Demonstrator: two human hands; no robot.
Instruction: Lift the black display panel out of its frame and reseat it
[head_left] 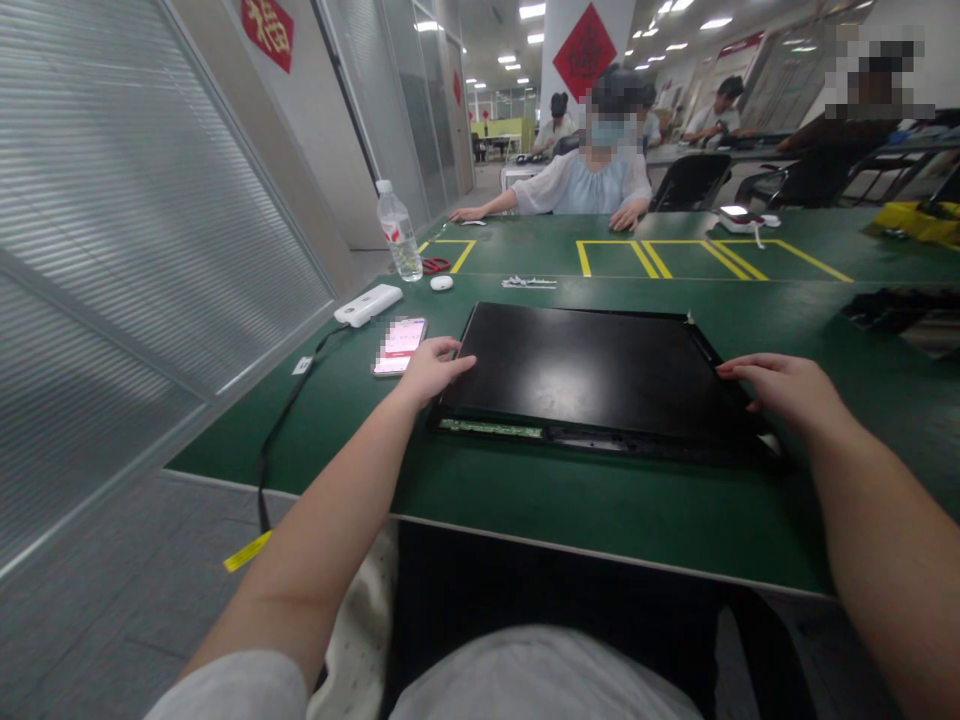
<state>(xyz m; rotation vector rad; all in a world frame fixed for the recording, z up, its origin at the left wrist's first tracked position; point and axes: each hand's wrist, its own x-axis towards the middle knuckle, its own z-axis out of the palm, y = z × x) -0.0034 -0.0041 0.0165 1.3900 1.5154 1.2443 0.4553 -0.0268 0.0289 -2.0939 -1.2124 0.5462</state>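
A flat black screen panel (592,375) lies on the green table (570,500) in front of me, a strip of circuit board showing along its near edge. My left hand (431,368) rests on the panel's left edge, fingers curled over it. My right hand (784,388) lies on the panel's right edge, fingers stretched toward the far corner. Both hands touch the panel, which stays flat on the table.
A phone (399,346) lies just left of my left hand. Beyond it are a white power bank (368,304) with a black cable, a water bottle (398,232), red scissors (435,265) and a white puck (442,283). A person (592,170) sits across the table.
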